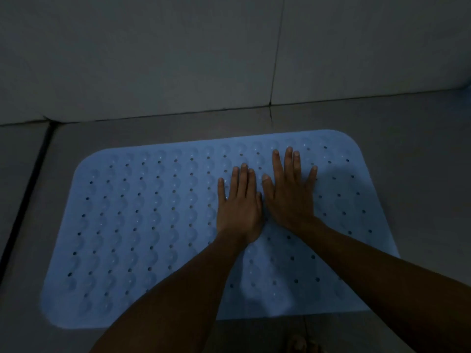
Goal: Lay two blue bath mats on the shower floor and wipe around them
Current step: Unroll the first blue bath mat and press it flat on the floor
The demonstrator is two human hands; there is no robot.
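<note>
A light blue bath mat (142, 225), perforated and covered in rows of raised bumps, lies flat on the grey tiled shower floor (407, 154), filling the middle of the frame. Both hands rest on its right-centre part, palms down, side by side and nearly touching. The left hand (239, 207) has straight fingers held close together; the right hand (290, 192) has straight fingers spread wider. Neither grips anything. The tiled wall (153, 59) rises across the upper frame, and toes (303, 343) show dimly at the bottom edge.
</note>
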